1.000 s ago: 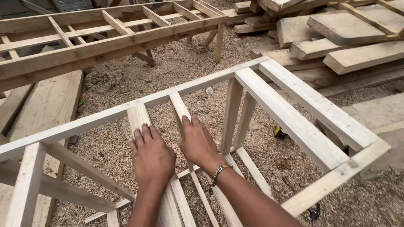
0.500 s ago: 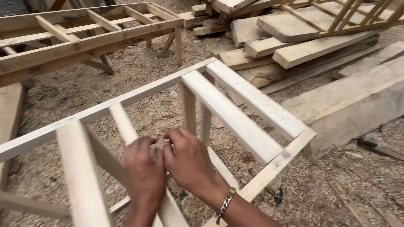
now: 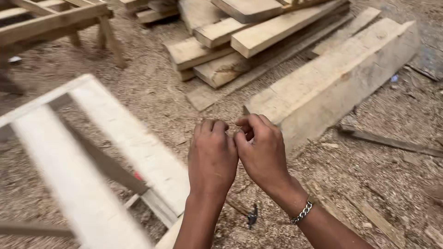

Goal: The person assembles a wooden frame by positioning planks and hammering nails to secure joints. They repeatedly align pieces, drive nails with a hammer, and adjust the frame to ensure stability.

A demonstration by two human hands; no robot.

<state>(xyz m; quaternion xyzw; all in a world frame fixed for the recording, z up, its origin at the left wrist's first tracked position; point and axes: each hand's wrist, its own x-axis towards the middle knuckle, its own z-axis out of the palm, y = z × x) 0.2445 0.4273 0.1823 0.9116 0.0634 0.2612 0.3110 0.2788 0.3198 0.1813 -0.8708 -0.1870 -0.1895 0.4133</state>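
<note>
left hand (image 3: pixel 212 157) and right hand (image 3: pixel 263 154) meet in mid-air, fingers curled narrow, tips touching as if pinching something small; cannot tell what. pale frame (image 3: pixel 115 152) lies just left; beam (image 3: pixel 332 78) and planks (image 3: pixel 240 41) behind

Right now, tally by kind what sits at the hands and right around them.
Hands: 2 (left hand, right hand)
Chain bracelet: 1
Pale wooden frame: 1
Thick timber beam: 1
Small dark tool on sawdust: 1
Total: 6
</note>
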